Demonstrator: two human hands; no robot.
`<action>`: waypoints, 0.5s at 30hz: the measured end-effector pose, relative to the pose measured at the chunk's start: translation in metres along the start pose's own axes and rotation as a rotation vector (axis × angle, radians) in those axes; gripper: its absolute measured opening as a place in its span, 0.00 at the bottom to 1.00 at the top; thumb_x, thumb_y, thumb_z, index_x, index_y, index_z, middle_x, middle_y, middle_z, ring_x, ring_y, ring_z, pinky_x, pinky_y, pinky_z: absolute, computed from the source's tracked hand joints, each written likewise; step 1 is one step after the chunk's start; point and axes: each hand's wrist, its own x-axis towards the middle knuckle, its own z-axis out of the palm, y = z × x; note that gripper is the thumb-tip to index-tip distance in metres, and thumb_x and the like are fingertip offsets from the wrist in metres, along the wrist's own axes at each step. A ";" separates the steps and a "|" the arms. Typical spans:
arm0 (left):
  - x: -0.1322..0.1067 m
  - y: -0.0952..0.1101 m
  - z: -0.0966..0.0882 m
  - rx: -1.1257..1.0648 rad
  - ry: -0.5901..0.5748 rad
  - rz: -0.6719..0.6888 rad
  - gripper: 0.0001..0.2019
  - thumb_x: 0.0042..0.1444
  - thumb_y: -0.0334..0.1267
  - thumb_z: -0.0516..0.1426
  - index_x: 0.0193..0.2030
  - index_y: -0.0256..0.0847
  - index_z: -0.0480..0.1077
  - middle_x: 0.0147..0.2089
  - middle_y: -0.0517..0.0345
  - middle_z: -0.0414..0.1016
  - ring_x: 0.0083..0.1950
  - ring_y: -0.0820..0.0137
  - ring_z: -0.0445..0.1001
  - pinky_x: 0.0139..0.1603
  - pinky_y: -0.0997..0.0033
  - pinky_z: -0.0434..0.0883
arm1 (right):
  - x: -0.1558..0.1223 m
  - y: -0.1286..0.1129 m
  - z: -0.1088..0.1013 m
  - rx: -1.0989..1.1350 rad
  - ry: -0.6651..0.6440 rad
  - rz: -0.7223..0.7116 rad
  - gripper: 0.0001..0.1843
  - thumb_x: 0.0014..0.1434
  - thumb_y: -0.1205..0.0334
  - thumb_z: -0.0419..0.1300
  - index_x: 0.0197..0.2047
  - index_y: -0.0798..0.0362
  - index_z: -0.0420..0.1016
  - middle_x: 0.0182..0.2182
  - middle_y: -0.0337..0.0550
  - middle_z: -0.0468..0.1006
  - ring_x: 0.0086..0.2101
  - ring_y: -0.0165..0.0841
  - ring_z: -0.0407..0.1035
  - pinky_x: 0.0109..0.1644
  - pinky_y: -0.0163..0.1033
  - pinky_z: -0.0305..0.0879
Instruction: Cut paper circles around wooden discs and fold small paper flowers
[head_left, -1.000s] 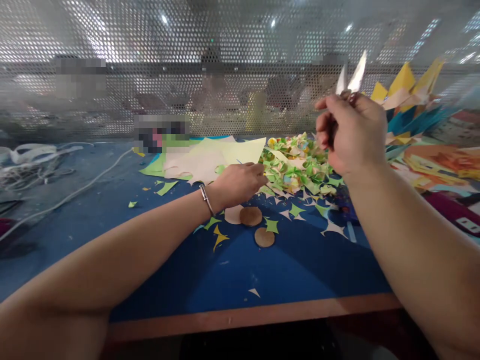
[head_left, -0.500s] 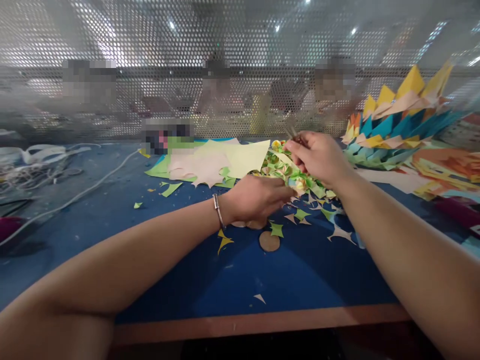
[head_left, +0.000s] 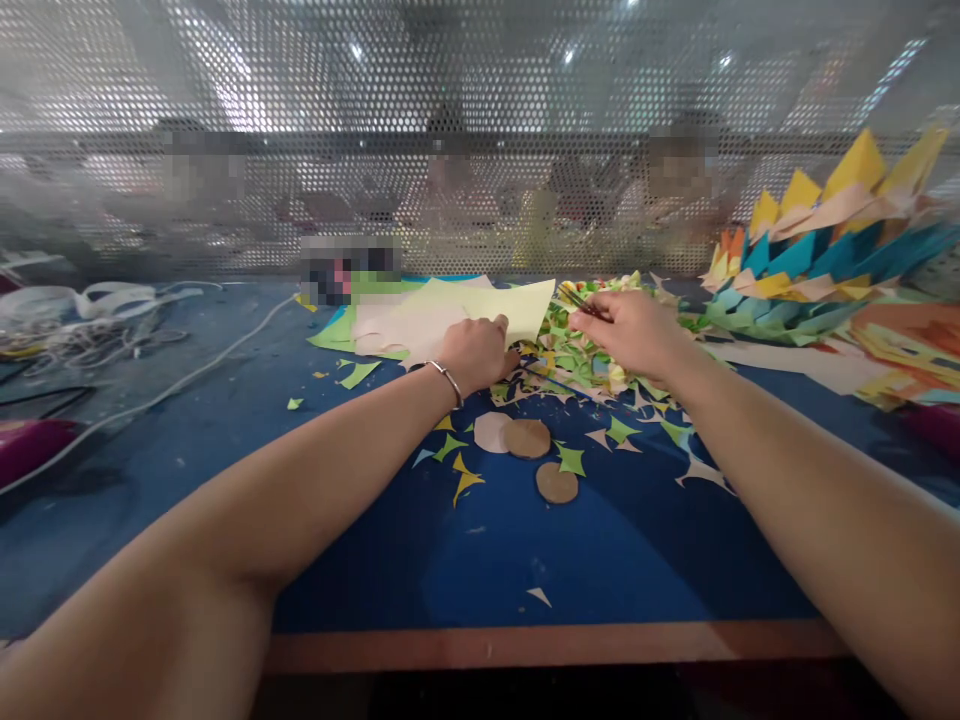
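Observation:
My left hand, with a silver bangle at the wrist, lies over the near edge of stacked paper sheets. Its thumb and index finger are apart, and nothing shows between them. A slim dark metal tool with two thin prongs is gripped in my right hand; its exact kind is unclear. Beneath and around that hand spreads a heap of small green, yellow and pink paper pieces. Two brown discs and a pale pink paper piece rest nearer me, among star-shaped scraps.
A tiered folded-paper piece in yellow, teal and green stands at the right. White cords and a tangle of string lie left. A perforated metal screen rises behind the blue table, with blurred people beyond.
My left hand has moved forward and slightly left, off the scraps to the paper sheets, uncovering a disc and the pink piece. My right hand has lowered a little, still gripping the tool.

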 end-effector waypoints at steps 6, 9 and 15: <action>0.000 -0.002 -0.002 0.005 0.078 -0.008 0.14 0.58 0.33 0.50 0.46 0.35 0.74 0.42 0.41 0.79 0.41 0.56 0.77 0.33 0.64 0.66 | -0.001 0.002 0.005 0.038 -0.008 0.021 0.17 0.58 0.56 0.63 0.21 0.51 0.65 0.14 0.34 0.61 0.19 0.29 0.57 0.26 0.39 0.50; -0.004 -0.001 -0.008 0.009 0.171 0.030 0.14 0.61 0.32 0.49 0.48 0.36 0.72 0.46 0.42 0.78 0.46 0.57 0.74 0.34 0.64 0.67 | 0.000 0.008 0.010 0.088 0.030 0.027 0.18 0.59 0.50 0.62 0.23 0.51 0.68 0.14 0.34 0.61 0.19 0.29 0.57 0.25 0.38 0.50; -0.014 0.013 -0.015 0.031 0.289 0.358 0.16 0.70 0.34 0.42 0.51 0.41 0.70 0.53 0.47 0.75 0.52 0.61 0.69 0.44 0.63 0.68 | 0.001 0.014 0.016 0.155 0.125 0.055 0.27 0.63 0.37 0.53 0.25 0.50 0.69 0.13 0.35 0.57 0.18 0.31 0.56 0.23 0.39 0.50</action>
